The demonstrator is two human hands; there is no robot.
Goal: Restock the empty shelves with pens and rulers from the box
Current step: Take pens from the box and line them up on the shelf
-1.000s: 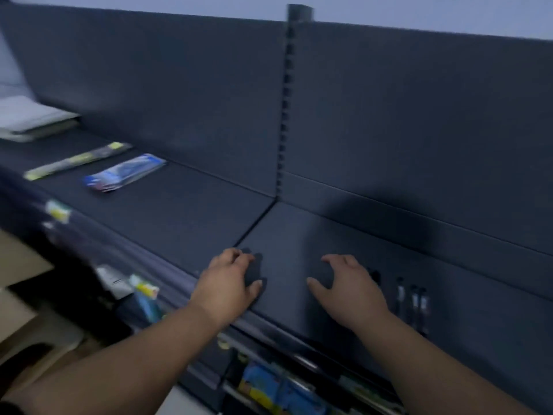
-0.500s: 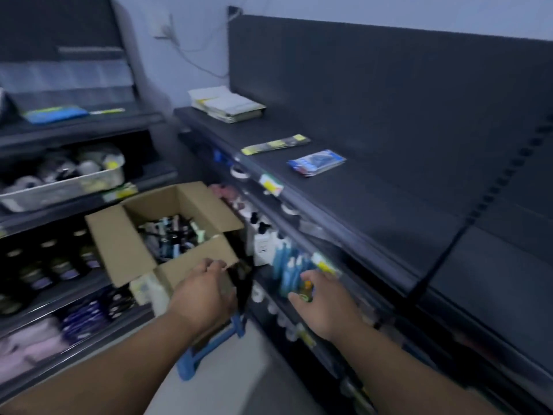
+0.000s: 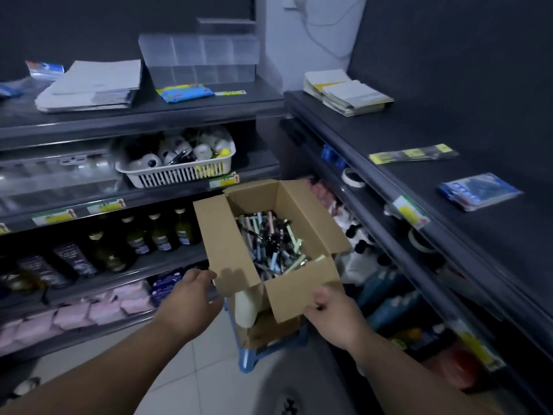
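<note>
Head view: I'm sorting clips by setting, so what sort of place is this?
Most likely a small retail shop: dark tiered shelves with price labels on their edges, rows of bottles on display, and an open cardboard box of pens ready for stocking.

The dark grey metal top shelf (image 3: 449, 235) on the right carries 3 things. A stack of white-and-yellow booklets (image 3: 348, 92) sits at its far left corner. A long clear packet with yellow labels (image 3: 413, 153) has 1 end near the front edge, and a blue plastic packet (image 3: 480, 191) lies apart from it. On the white tiled floor (image 3: 209, 369), a blue plastic stool (image 3: 248, 359) bears an open brown cardboard box (image 3: 236, 250).
</note>
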